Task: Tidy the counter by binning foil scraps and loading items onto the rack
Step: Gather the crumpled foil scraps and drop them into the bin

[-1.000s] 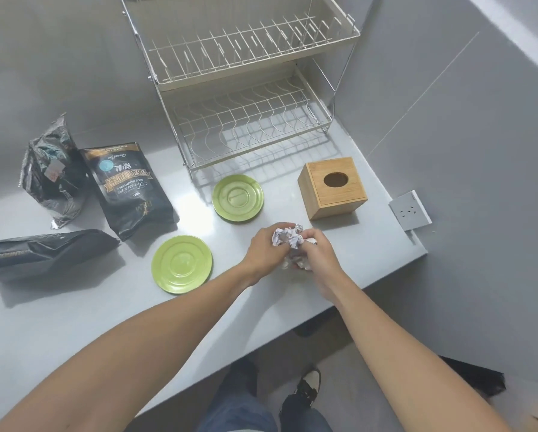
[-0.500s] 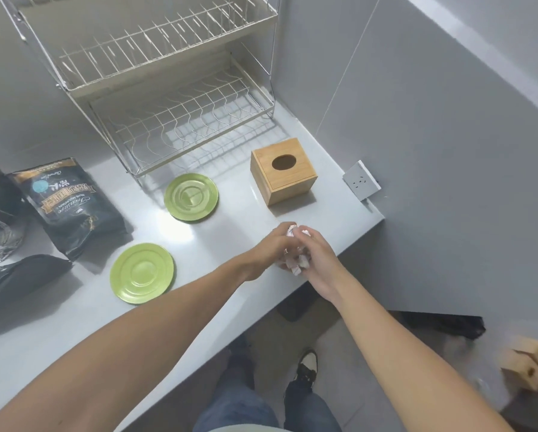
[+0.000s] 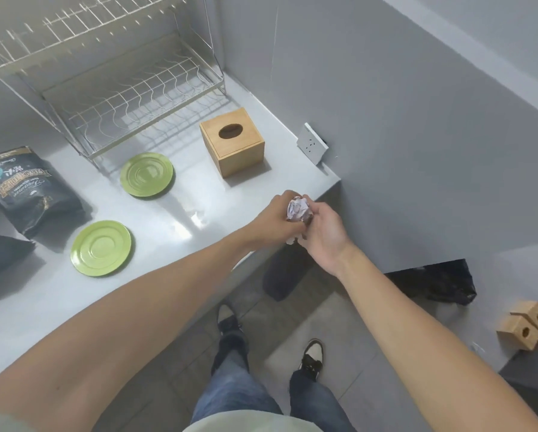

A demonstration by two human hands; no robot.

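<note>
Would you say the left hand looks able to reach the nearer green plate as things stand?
Probably yes, once freed: the left hand is busy gripping the foil ball with the right hand, but only bare counter lies between it and the nearer green plate.

crumpled foil ball (image 3: 298,209) held above the counter's (image 3: 174,226) front edge.

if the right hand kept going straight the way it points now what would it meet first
The right hand points up and left, so it meets the foil ball it already grips, then the left hand. Beyond those, probably the wooden box, though depth is unclear.
</note>
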